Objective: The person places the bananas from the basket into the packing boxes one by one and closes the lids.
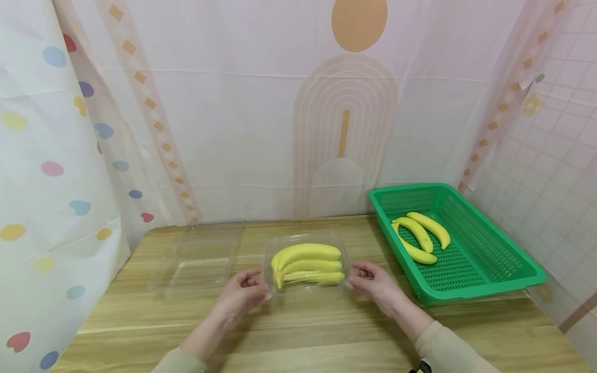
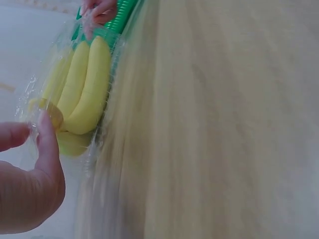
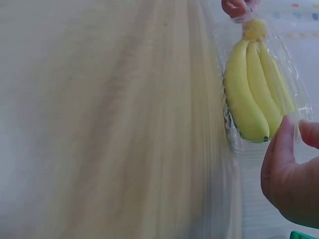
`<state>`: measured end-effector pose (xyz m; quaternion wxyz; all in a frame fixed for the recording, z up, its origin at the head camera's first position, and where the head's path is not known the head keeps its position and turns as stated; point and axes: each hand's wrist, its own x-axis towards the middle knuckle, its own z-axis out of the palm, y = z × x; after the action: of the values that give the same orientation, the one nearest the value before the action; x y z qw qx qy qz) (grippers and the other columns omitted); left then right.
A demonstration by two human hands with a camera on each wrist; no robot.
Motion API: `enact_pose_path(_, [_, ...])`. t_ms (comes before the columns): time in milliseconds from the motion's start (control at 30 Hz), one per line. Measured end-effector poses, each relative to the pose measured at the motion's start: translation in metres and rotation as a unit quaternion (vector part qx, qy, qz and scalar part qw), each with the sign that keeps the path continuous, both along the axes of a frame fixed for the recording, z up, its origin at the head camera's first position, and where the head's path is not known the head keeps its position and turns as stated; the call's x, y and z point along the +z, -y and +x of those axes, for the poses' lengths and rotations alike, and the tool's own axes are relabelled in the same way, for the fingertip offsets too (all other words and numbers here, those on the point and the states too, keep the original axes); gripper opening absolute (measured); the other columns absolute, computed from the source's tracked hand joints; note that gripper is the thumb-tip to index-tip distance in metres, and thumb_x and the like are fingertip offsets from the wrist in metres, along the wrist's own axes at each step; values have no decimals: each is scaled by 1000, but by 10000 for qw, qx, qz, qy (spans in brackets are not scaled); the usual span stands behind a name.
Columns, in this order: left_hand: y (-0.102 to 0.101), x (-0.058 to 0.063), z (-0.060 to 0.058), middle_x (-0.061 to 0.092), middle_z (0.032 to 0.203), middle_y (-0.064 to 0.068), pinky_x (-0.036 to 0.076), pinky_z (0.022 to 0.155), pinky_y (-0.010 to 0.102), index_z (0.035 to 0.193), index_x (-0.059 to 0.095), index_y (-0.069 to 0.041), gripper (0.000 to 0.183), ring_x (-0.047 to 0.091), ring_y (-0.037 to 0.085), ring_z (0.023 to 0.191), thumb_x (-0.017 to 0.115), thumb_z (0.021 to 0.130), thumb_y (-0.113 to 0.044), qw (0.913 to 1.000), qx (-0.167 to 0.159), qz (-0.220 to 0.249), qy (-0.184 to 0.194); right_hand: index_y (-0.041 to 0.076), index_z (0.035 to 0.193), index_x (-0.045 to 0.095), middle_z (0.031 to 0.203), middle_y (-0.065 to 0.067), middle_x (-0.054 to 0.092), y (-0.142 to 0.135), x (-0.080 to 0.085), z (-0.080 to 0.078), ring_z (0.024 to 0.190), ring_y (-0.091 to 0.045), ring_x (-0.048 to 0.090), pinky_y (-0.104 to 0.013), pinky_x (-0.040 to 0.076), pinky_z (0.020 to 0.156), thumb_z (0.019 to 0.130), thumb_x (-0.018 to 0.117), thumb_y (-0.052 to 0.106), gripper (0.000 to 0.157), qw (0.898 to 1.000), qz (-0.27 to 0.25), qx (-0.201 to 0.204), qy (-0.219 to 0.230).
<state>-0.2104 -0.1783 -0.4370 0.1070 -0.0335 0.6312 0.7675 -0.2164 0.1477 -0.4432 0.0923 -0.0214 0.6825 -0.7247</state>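
Observation:
A bunch of yellow bananas (image 1: 310, 254) lies inside a clear plastic box (image 1: 305, 237) in the middle of the head view. My left hand (image 1: 239, 296) pinches the box's left end between thumb and fingers, beside the stem. At the opposite end, my right hand (image 1: 380, 290) pinches the clear rim near the banana tips. Both wrist views show the bananas (image 2: 84, 89) through the shiny plastic, and the same bananas (image 3: 254, 89) from the other side. Whether the box touches the table is hard to tell.
On the right stands a green basket (image 1: 503, 243) with several loose bananas (image 1: 429, 228) in its left part. An open clear plastic box (image 1: 200, 269) lies on the wooden table (image 1: 298, 336) at left. Patterned curtains (image 1: 242, 129) hang behind and at both sides.

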Motion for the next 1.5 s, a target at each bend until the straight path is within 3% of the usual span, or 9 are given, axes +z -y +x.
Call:
enact_pose_path(200, [-4, -2, -10, 46, 103, 12, 60, 80, 28, 144, 31, 13, 62, 57, 16, 83, 59, 88, 15, 9996, 292, 64, 6, -18, 139, 38, 102, -10, 48, 4, 0, -11, 88, -12, 57, -20, 57, 82, 95, 55, -10, 48, 9994, -245, -206, 101])
enact_pose_path(533, [-9, -2, -26, 48, 100, 7, 61, 76, 25, 147, 31, 11, 63, 59, 13, 78, 57, 90, 13, 9986, 495, 188, 15, -18, 140, 37, 100, -9, 47, 8, -2, -27, 87, -11, 57, -21, 57, 85, 95, 52, -13, 48, 9961, -770, -409, 148])
enact_pose_path(1067, [-19, -2, -49, 45, 100, 6, 60, 75, 22, 141, 40, 12, 49, 57, 8, 78, 55, 95, 9, 9937, 1078, 290, 59, -18, 144, 29, 100, -7, 51, 10, -2, -49, 85, -9, 59, -19, 56, 86, 98, 48, -11, 51, 9950, -939, -304, 134])
enact_pose_path(1333, [-25, -1, -60, 43, 110, 10, 60, 74, 21, 139, 42, 12, 46, 56, 6, 78, 55, 95, 9, 9906, 1313, 369, 53, -18, 144, 31, 101, -8, 49, 12, -3, -59, 84, -8, 59, -18, 56, 84, 98, 48, -12, 49, 9934, -1002, -523, 175])
enact_pose_path(1500, [-27, 0, -66, 49, 108, 8, 60, 74, 21, 138, 45, 11, 45, 56, 7, 80, 56, 94, 7, 9885, 1474, 322, 84, -17, 143, 35, 101, -9, 47, 15, -4, -66, 83, -7, 59, -16, 55, 85, 98, 50, -11, 48, 9914, -1048, -738, 262])
